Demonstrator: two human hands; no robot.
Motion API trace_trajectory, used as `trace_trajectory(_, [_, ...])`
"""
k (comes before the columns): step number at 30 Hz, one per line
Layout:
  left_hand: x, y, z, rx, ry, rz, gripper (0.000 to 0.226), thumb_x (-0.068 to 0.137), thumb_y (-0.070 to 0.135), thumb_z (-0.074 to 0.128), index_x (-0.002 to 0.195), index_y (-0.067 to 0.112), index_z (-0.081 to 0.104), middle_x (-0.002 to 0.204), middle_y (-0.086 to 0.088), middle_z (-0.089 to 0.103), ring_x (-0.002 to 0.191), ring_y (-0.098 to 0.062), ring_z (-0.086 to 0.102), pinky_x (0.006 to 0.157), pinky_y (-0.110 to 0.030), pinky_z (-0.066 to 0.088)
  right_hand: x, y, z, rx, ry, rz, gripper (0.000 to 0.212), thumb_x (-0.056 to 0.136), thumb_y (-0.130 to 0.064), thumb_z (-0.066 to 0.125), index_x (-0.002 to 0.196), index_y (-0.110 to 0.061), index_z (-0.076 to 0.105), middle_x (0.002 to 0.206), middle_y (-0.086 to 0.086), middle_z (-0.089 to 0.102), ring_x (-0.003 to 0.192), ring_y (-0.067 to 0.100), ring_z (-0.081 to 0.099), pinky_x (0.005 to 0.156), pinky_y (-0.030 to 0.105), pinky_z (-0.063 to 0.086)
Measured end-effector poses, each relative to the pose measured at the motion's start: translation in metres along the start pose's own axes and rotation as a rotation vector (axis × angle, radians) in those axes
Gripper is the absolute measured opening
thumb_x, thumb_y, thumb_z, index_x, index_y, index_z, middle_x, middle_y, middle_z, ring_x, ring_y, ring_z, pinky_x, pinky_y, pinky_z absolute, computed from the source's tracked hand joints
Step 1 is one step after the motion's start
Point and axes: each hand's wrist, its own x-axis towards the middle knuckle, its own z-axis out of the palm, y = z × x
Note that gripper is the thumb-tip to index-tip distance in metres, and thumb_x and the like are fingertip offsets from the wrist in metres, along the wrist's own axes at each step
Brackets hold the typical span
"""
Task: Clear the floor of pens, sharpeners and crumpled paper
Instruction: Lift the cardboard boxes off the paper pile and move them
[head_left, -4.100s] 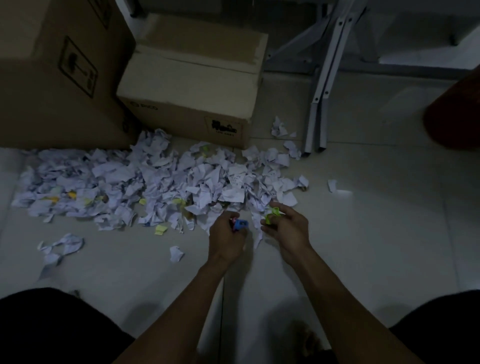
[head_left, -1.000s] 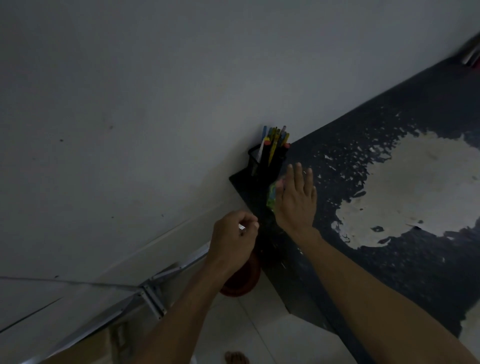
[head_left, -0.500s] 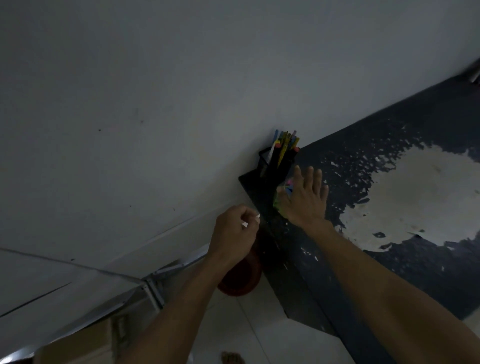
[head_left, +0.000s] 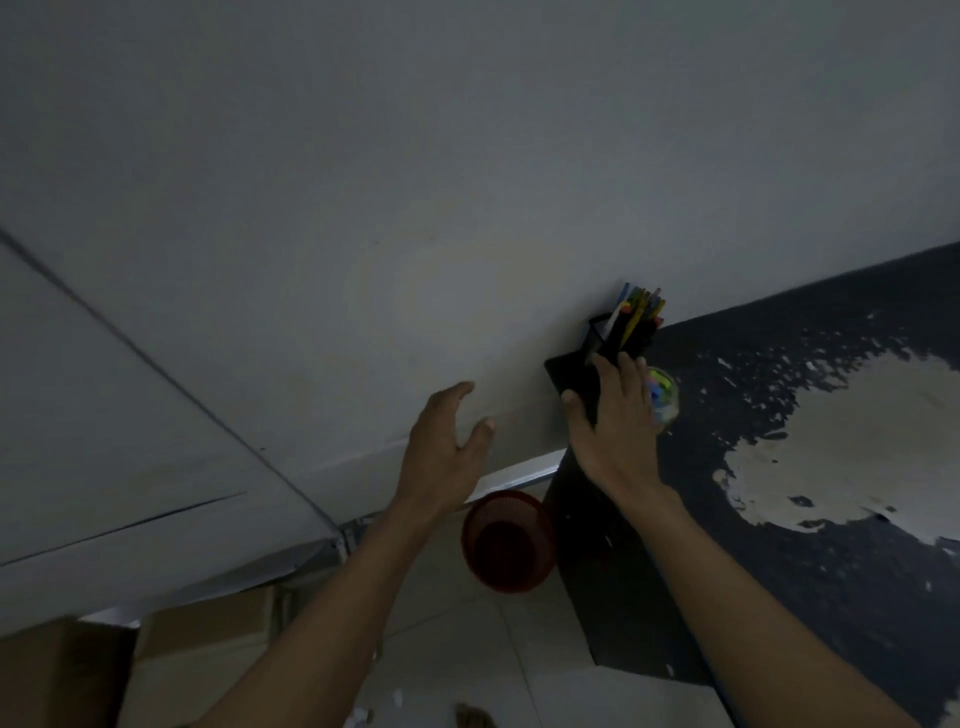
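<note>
A black pen holder (head_left: 631, 332) full of coloured pens stands at the far corner of the dark table (head_left: 831, 545), against the wall. Just right of it sits a small clear container (head_left: 664, 396) with colourful bits inside, blurred. My right hand (head_left: 615, 426) hovers over the table corner with its fingers straight, their tips at the holder's base and beside the container. Off the table, my left hand (head_left: 447, 441) is raised in front of the wall with its fingers spread and nothing in it.
A red mesh basket (head_left: 506, 543) stands on the tiled floor below the table corner. Cardboard boxes (head_left: 171, 670) lie at the lower left under a white folding frame (head_left: 332, 545). A few paper scraps (head_left: 363, 714) show on the floor. The tabletop's coating is peeled.
My left hand has gone from a pinch on a small white thing to spread and holding nothing. My right hand shifted left, uncovering the clear container.
</note>
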Motion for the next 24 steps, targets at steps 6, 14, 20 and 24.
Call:
trace_trajectory(6, [-0.053,-0.030,-0.066,0.006,0.171,-0.083,0.049,0.096,0.027,0.055,0.141,0.016,0.042,0.143,0.002,0.043,0.124,-0.003,0.038,0.103,-0.020,0.032,-0.045,-0.068,0.033,0.189,-0.115,-0.138,0.049,0.097,-0.031,0.052,0.141,-0.014,0.040,0.147,0.011,0.034,0.140,0.028,0.028,0.113,0.042,0.031])
trace_trajectory(14, [-0.146,-0.083,-0.158,-0.040,0.434,-0.279,0.046,0.095,0.026,0.056,0.138,0.018,0.045,0.140,0.001,0.048,0.123,-0.016,0.049,0.097,-0.027,0.040,-0.117,-0.170,0.095,0.256,-0.344,-0.373,0.042,0.096,-0.028,0.055,0.136,-0.015,0.047,0.134,0.008,0.046,0.123,0.023,0.046,0.099,0.028,0.037])
trace_trajectory(20, [-0.239,-0.123,-0.229,-0.057,0.573,-0.377,0.045,0.096,0.025,0.054,0.139,0.015,0.044,0.137,0.000,0.050,0.118,-0.015,0.050,0.092,-0.027,0.042,-0.199,-0.246,0.134,0.261,-0.532,-0.518,0.048,0.092,-0.040,0.048,0.132,-0.013,0.052,0.129,0.009,0.052,0.121,0.024,0.049,0.097,0.027,0.036])
trace_trajectory(24, [-0.304,-0.148,-0.269,-0.083,0.652,-0.444,0.041,0.094,0.025,0.056,0.134,0.014,0.049,0.131,-0.004,0.055,0.115,-0.022,0.055,0.096,-0.037,0.047,-0.257,-0.287,0.156,0.237,-0.613,-0.572,0.040,0.095,-0.033,0.055,0.130,-0.014,0.054,0.129,0.010,0.053,0.122,0.025,0.050,0.101,0.030,0.037])
